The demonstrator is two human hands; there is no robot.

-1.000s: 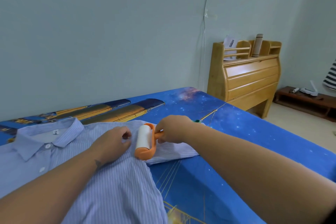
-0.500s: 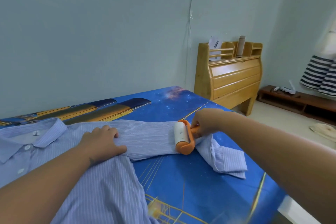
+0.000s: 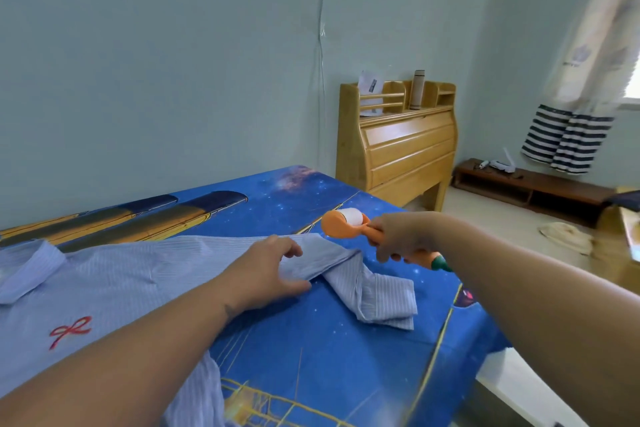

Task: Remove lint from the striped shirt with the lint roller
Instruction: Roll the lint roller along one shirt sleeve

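A light blue striped shirt (image 3: pixel 104 281) with a small red bow on the chest lies flat on the bed, its sleeve stretched right and folded back at the cuff (image 3: pixel 381 298). My left hand (image 3: pixel 266 270) rests on the sleeve near the fold, thumb and fingers around the fabric's edge. My right hand (image 3: pixel 401 236) grips the orange handle of the lint roller (image 3: pixel 343 224), held in the air just above and right of the sleeve. Its white sticky roll points away from me and does not touch the shirt.
The blue starry bedsheet (image 3: pixel 311 357) covers the bed, whose edge runs along the lower right. A wooden headboard cabinet (image 3: pixel 401 146) stands against the wall, a low brown bench (image 3: pixel 530 187) beyond it. Striped cloth (image 3: pixel 561 142) hangs at the right.
The roller ran right along the sleeve, then lifted off the fabric into the air. My left hand slid right from the shoulder area to the sleeve near the fold.
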